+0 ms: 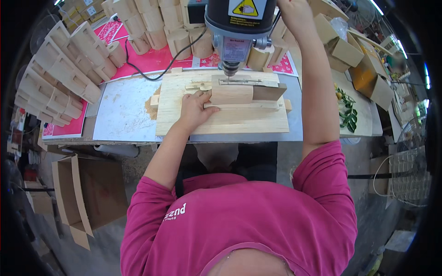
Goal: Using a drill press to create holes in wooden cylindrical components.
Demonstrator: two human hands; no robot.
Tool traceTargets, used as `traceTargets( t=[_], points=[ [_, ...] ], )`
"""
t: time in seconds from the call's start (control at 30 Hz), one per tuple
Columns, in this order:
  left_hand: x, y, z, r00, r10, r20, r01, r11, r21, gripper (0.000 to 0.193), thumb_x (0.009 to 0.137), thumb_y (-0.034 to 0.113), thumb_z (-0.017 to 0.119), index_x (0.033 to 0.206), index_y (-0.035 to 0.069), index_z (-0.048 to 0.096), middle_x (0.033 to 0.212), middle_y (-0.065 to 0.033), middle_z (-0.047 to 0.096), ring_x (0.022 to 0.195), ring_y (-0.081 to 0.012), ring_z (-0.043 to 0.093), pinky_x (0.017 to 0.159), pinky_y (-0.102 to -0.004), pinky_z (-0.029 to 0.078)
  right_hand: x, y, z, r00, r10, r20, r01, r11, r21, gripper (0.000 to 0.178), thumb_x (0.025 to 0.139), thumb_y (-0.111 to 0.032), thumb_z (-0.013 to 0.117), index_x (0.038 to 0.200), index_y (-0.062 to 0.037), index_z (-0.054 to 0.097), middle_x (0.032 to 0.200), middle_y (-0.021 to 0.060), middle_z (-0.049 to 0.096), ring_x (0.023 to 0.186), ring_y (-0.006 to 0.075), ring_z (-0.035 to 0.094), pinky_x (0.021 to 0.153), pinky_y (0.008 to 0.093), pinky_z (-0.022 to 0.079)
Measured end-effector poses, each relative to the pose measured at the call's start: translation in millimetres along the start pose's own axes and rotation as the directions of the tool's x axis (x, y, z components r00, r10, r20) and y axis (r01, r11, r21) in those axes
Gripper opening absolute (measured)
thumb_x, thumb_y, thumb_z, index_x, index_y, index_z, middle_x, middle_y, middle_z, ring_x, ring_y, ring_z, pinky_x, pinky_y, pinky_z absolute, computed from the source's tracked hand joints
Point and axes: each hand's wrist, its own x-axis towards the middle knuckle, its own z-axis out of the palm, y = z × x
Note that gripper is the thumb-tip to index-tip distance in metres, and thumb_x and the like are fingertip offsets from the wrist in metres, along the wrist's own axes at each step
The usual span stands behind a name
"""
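A drill press [239, 43] stands in front of me, its chuck [229, 69] and bit pointing down just over a pale wooden block [231, 95]. The block lies in a wooden jig on a flat board [221, 124], with a slot along its upper side and a grey-brown stop piece [269, 93] at its right end. My left hand [197, 109] grips the block's left end, its fingers bent and its thumb along the front. Up at the top edge my right hand [294, 10] is closed around the drill press's lever; its fingers are partly cut off by the frame.
Stacked wooden blocks with cut slots [69, 66] crowd the left and back of the table. A black cable [177, 56] loops across the pink sheet [156, 60]. Cardboard boxes stand at the right [370, 69] and on the left floor [94, 193]. A leafy sprig [348, 112] lies at the right.
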Motion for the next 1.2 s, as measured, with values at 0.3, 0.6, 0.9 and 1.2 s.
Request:
traceTargets(
  t=[0.3,0.6,0.9,1.2],
  points=[
    [3,0,1,0.983,-0.183,0.036,0.186,0.959,-0.213,0.049,0.058,0.030,0.078,0.102,0.011,0.065,0.078,-0.0024,0.060,0.075,-0.0172,0.057,0.077,-0.0319,0.037,-83,66,3,0.877,-0.003,0.480,-0.185,0.920,0.345,0.042,0.085,-0.032,0.057,0.116,-0.0060,0.049,0.089,0.0058,0.059,0.088,0.0158,0.054,0.078,0.0302,0.042],
    [-17,29,-67,0.987,0.154,-0.044,-0.158,0.901,-0.403,0.028,0.058,0.017,0.078,0.080,0.004,0.067,0.059,-0.0020,0.050,0.055,-0.0111,0.047,0.053,-0.0239,0.038,-193,89,-9,0.730,0.151,0.666,-0.446,0.844,0.298,0.035,0.074,-0.024,0.071,0.095,0.0017,0.062,0.081,0.0040,0.062,0.075,0.0119,0.056,0.067,0.0257,0.044],
    [-69,22,-147,0.742,-0.670,0.006,0.182,0.193,-0.964,0.025,0.077,0.022,0.064,0.083,-0.003,0.063,0.078,-0.0055,0.062,0.070,-0.0124,0.057,0.063,-0.0252,0.044,-258,64,0,0.442,0.326,0.835,-0.684,0.725,0.079,0.031,0.077,-0.029,0.067,0.079,0.0023,0.065,0.067,0.0005,0.059,0.062,0.0073,0.050,0.055,0.0231,0.040],
    [-76,44,-146,0.666,-0.746,-0.027,0.226,0.236,-0.945,0.031,0.079,0.023,0.062,0.090,-0.006,0.062,0.082,-0.0106,0.063,0.071,-0.0139,0.059,0.067,-0.0254,0.045,-215,11,-67,0.816,0.062,0.575,-0.403,0.774,0.489,0.020,0.070,-0.006,0.071,0.088,0.0018,0.064,0.076,0.0038,0.058,0.070,0.0093,0.052,0.063,0.0225,0.041]
  ],
)
